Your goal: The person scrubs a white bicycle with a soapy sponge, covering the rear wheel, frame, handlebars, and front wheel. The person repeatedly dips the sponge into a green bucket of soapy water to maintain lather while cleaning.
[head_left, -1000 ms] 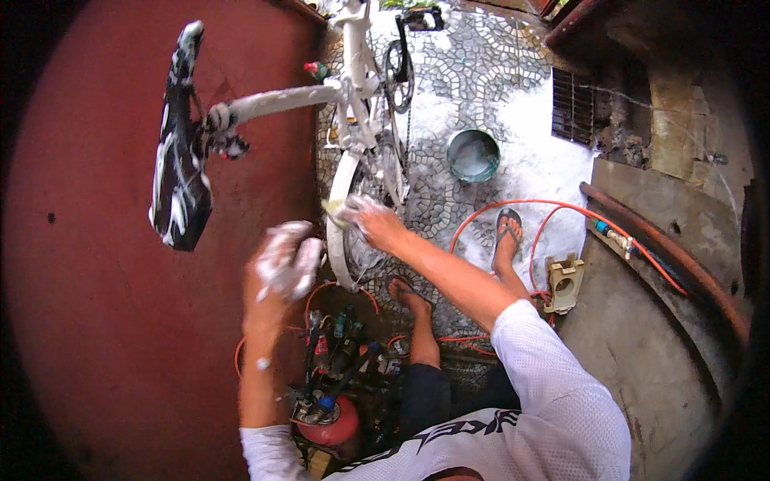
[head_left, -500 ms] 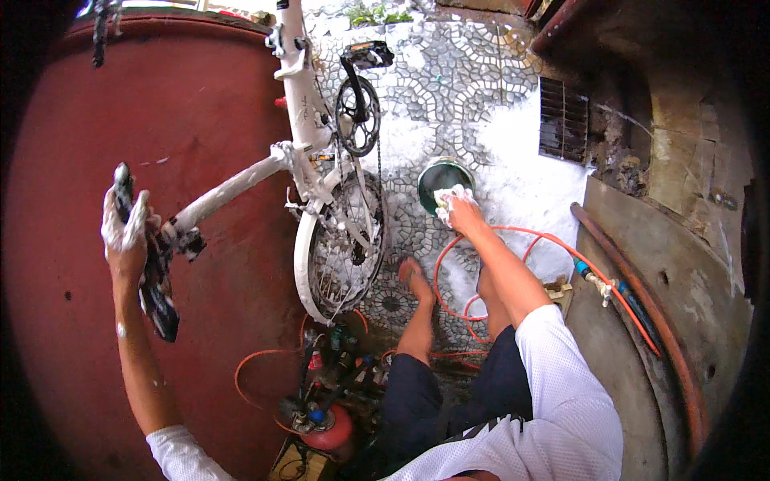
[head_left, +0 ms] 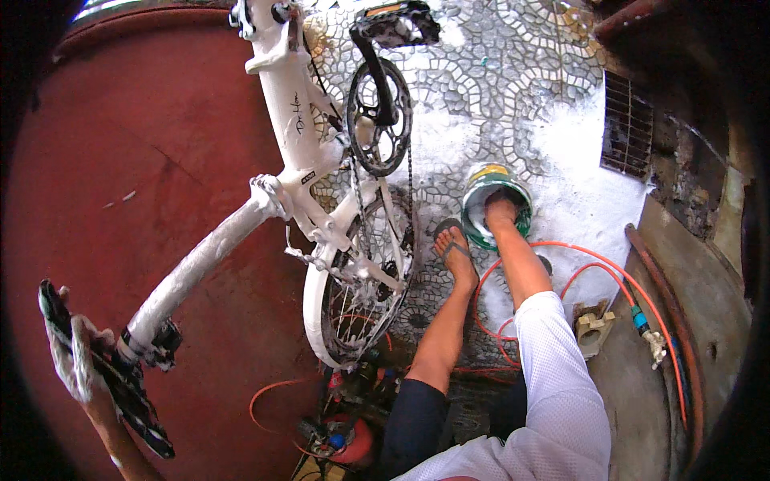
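My left hand [head_left: 84, 361], coated in foam, grips the black bicycle saddle [head_left: 144, 421] at the lower left. The saddle sits on a foamy white seatpost [head_left: 200, 252] joined to the white frame [head_left: 281, 124]. The rear wheel [head_left: 319, 309], streaked with suds, stands in the middle below the black chainring [head_left: 375, 120] and pedal [head_left: 401, 24]. My right hand [head_left: 501, 208] is down inside a green bucket [head_left: 521, 226] of suds on the paved floor, its fingers hidden, as is anything they may hold.
An orange hose [head_left: 569, 247] loops round my legs to a fitting [head_left: 650, 337] at the right. A red cylinder [head_left: 353, 441] with clutter lies below the wheel. A red surface [head_left: 144, 160] fills the left; a metal grate [head_left: 626, 124] and a beige block [head_left: 593, 329] are at the right.
My right hand moved from the wheel, where it held a yellow sponge, down into the bucket. My left hand moved left and down and took hold of the saddle. The view shifted.
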`<state>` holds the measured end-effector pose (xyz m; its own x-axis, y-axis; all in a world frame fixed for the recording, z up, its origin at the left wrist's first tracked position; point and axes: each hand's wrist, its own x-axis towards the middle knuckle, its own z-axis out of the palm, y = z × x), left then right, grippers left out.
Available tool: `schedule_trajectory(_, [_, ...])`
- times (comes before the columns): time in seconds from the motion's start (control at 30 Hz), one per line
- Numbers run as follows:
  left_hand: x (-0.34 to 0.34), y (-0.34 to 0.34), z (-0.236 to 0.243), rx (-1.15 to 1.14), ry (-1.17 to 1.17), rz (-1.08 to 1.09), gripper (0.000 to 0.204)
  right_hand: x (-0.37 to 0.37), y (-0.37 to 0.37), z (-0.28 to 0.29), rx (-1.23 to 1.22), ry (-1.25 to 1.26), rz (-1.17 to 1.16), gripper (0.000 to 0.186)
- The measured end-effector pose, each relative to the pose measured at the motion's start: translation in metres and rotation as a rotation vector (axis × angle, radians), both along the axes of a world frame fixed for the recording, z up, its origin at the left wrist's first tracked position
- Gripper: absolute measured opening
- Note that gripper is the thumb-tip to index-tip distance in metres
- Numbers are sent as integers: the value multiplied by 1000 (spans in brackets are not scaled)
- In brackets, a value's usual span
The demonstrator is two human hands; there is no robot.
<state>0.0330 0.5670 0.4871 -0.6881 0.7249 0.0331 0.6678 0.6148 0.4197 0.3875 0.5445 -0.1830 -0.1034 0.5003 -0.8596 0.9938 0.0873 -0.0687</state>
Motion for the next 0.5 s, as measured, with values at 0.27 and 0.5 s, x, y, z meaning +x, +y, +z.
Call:
schedule_trajectory(0.27, [-7, -12, 18, 9, -143, -124, 62, -3, 3, 88, 98, 510, -158, 39])
schedule_trajectory(0.5, [-9, -12, 35, -10, -95, -369, 62, -18, 142, 331, 260, 911, -257, 38])
